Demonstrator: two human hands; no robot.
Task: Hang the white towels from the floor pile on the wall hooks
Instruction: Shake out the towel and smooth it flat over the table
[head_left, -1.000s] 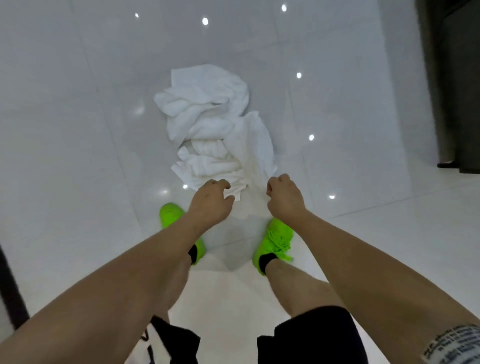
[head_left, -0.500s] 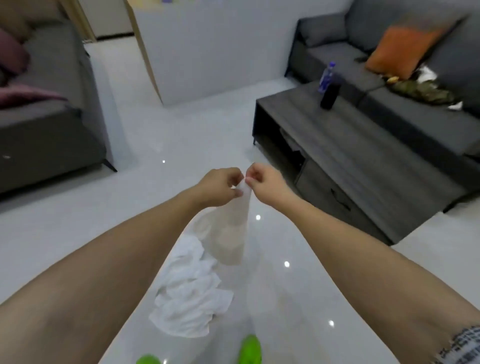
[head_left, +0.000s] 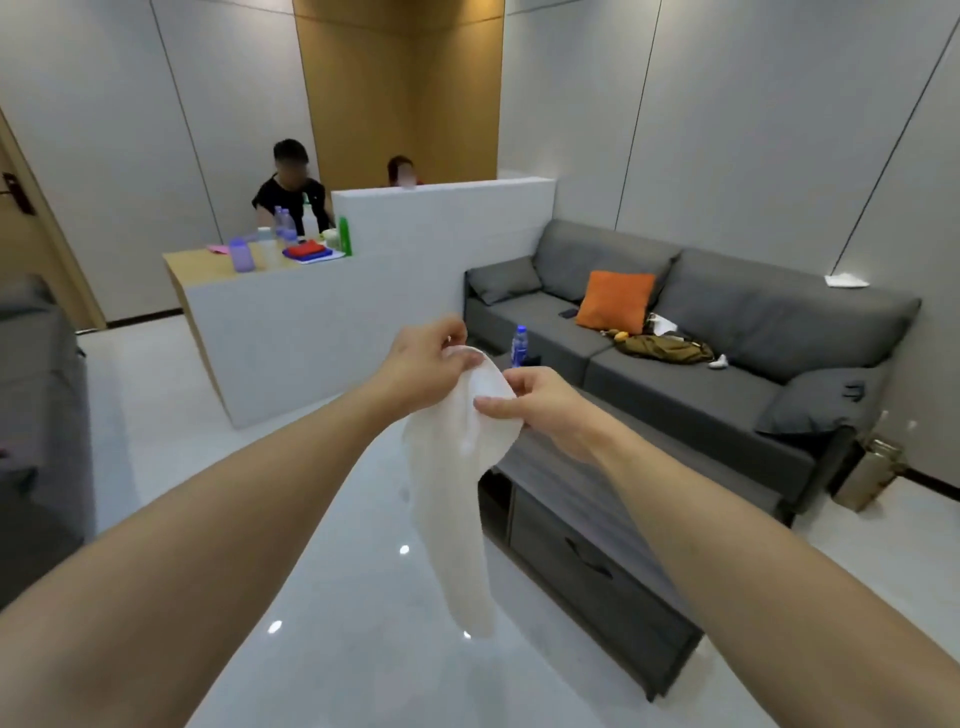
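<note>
hanging from both hands, white towel (head_left: 457, 499)

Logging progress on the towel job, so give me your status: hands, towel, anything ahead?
Both hands, left hand and right hand, grip the white towel, which hangs free. No wall hooks in view. Dark coffee table close at right.

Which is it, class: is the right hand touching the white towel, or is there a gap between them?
Touching. The head view shows the right hand pinching the white towel near its top edge, thumb lying across the cloth.
</note>
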